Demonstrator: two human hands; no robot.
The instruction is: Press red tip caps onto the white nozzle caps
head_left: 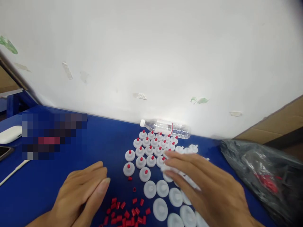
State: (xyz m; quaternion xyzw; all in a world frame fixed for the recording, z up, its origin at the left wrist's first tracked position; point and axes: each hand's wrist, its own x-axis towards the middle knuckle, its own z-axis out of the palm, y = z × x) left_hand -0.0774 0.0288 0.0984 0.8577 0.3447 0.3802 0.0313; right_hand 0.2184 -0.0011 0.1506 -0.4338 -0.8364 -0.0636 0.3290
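My left hand (82, 192) is over the blue table with its fingers curled and thumb pressed against them; whatever may be inside is hidden. Low over the right part of the table, my right hand (208, 186) has a tilted white plastic disc (189, 180) between thumb and fingers, partly covered. Several round white discs with spouts stand in rows, such as one disc (145, 174) with a red cap (146, 171) on its tip. Nearer me, several discs (160, 209) have bare spouts. Loose red caps (127, 214) lie scattered between my hands.
A clear plastic bottle (165, 127) lies against the white wall (151, 63). On the right is a dark plastic bag (251, 170) with red pieces inside, beside cardboard (276, 126). At the left are a white device (11, 134), a phone (5, 152) and a white cable (14, 171).
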